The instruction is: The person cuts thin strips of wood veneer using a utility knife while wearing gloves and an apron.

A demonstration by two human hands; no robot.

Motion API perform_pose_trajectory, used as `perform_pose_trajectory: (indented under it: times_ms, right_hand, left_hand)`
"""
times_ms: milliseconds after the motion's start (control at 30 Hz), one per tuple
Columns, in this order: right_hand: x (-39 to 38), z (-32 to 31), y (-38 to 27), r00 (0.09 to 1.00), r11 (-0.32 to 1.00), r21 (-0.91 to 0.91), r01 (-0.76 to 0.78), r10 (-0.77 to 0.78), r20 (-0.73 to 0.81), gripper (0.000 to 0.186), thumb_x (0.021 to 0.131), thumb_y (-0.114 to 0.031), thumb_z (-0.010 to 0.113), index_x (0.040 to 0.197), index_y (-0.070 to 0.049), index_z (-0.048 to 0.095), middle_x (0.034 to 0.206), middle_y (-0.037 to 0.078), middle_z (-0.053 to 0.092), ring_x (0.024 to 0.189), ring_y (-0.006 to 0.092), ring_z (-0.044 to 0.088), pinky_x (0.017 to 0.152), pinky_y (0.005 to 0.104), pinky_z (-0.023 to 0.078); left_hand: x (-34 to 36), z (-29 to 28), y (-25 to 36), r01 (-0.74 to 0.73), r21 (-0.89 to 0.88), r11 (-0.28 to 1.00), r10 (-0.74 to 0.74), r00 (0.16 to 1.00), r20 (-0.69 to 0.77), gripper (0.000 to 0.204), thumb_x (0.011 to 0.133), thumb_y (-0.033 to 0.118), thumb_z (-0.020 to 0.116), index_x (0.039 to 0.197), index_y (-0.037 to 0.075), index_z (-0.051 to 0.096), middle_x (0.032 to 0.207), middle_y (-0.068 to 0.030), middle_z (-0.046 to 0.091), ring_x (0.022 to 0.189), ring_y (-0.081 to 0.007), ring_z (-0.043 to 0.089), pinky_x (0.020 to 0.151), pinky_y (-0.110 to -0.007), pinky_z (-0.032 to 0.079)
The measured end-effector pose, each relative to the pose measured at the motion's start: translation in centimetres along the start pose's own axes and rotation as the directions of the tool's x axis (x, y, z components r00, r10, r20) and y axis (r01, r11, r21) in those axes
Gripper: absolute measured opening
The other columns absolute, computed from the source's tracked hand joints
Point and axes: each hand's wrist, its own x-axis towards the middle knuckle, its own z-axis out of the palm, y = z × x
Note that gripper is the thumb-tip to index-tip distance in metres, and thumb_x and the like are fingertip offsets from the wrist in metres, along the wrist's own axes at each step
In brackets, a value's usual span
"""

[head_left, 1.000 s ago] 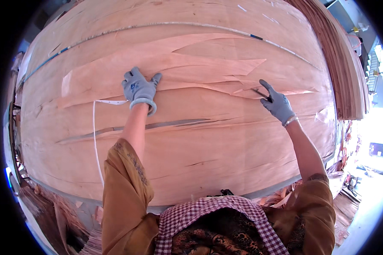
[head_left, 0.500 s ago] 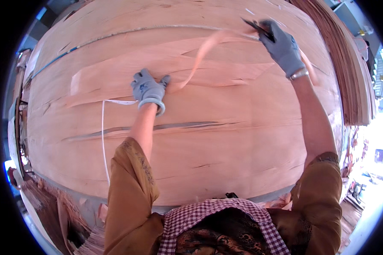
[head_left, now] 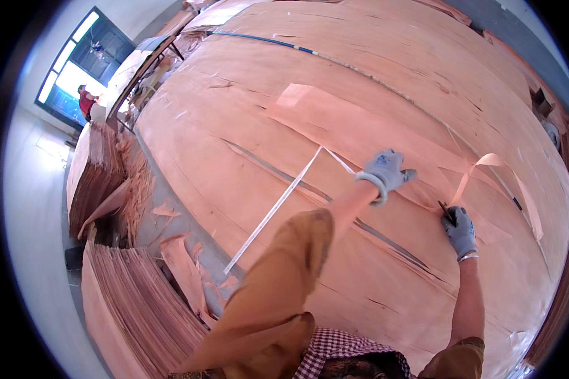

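My left hand [head_left: 385, 169], in a grey glove, rests with fingers spread on a thin pink veneer piece [head_left: 335, 126] lying over a broad, cracked veneer sheet [head_left: 367, 316]. Lower right of it, my gloved right hand [head_left: 460, 232] grips a small dark cutting tool [head_left: 446, 211] at the piece's edge. Just beyond that hand, a narrow veneer strip [head_left: 490, 161] arches up off the surface. A white tape [head_left: 272, 210] runs from beside my left hand toward the near left edge. A blue-and-white line [head_left: 297, 47] crosses the far part of the sheet.
Stacks of veneer sheets [head_left: 133, 284] and torn scraps [head_left: 180, 265] line the left edge of the work surface. Farther back, a person in red [head_left: 87, 104] stands by a metal-framed table [head_left: 142, 72] near a glazed door [head_left: 76, 69]. More veneer [head_left: 566, 278] is stacked along the right.
The view has swung left. My right hand, raised at the far right half a second ago, is down nearer me; the strip it lifted now curves loose. My left hand still presses the piece.
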Motion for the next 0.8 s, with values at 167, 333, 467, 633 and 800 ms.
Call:
perform_pose_trajectory:
  times_ms: [167, 333, 467, 633, 800]
  right_hand:
    - [0.1, 0.1, 1.5, 1.000, 0.999, -0.033, -0.011, 0.011, 0.007, 0.021, 0.081, -0.022, 0.065, 0.095, -0.007, 0.060, 0.093, 0.016, 0.061, 0.087, 0.0357, 0.059, 0.073, 0.0425, 0.047]
    - [0.1, -0.4, 1.4, 0.997, 0.998, -0.026, -0.060, 0.061, 0.039, 0.021, 0.083, -0.025, 0.065, 0.095, -0.008, 0.060, 0.096, 0.015, 0.060, 0.089, 0.0355, 0.059, 0.076, 0.0417, 0.047]
    - [-0.2, -0.6, 0.7, 0.994, 0.994, -0.033, -0.103, 0.104, 0.030, 0.021, 0.084, -0.025, 0.064, 0.095, -0.008, 0.060, 0.097, 0.014, 0.060, 0.090, 0.0352, 0.059, 0.077, 0.0417, 0.047]
    - [-0.7, -0.1, 1.0, 0.994, 0.994, -0.023, -0.108, 0.108, 0.012, 0.020, 0.085, -0.025, 0.062, 0.093, -0.007, 0.059, 0.095, 0.015, 0.058, 0.090, 0.0358, 0.058, 0.077, 0.0422, 0.046]
    - [-0.9, -0.4, 0.6, 0.996, 0.995, -0.047, -0.086, 0.086, 0.001, 0.019, 0.086, -0.025, 0.060, 0.092, -0.007, 0.057, 0.094, 0.016, 0.058, 0.088, 0.0362, 0.058, 0.074, 0.0434, 0.047]
  left_hand:
    - [-2.3, -5.6, -5.8, -0.257, 0.446, 0.857, 0.291, 0.957, -0.008, 0.066, 0.065, 0.042, 0.078, 0.123, 0.017, 0.055, 0.118, -0.0081, 0.057, 0.114, -0.0277, 0.052, 0.093, -0.040, 0.047]
    - [-0.6, -4.5, -7.6, -0.214, 0.625, 0.751, 0.237, 0.970, 0.048, 0.020, 0.082, 0.025, 0.061, 0.100, 0.017, 0.064, 0.101, -0.0023, 0.062, 0.100, -0.0227, 0.058, 0.077, -0.038, 0.053]
    - [1.9, -5.5, -7.3, -0.176, 0.755, 0.631, 0.421, 0.895, -0.144, 0.009, 0.080, 0.017, 0.055, 0.080, 0.014, 0.064, 0.088, -0.0044, 0.065, 0.087, -0.0227, 0.063, 0.066, -0.037, 0.054]
    - [3.0, -12.1, -8.8, 0.092, 0.800, 0.592, 0.443, 0.793, -0.419, 0.010, 0.080, 0.014, 0.055, 0.079, 0.013, 0.065, 0.083, -0.0086, 0.065, 0.081, -0.0265, 0.064, 0.063, -0.039, 0.053]
    - [-1.6, -21.9, -21.0, 0.369, 0.771, 0.519, 0.360, 0.724, -0.588, 0.017, 0.086, 0.017, 0.049, 0.080, 0.011, 0.064, 0.081, -0.0108, 0.065, 0.080, -0.0302, 0.064, 0.068, -0.041, 0.052]
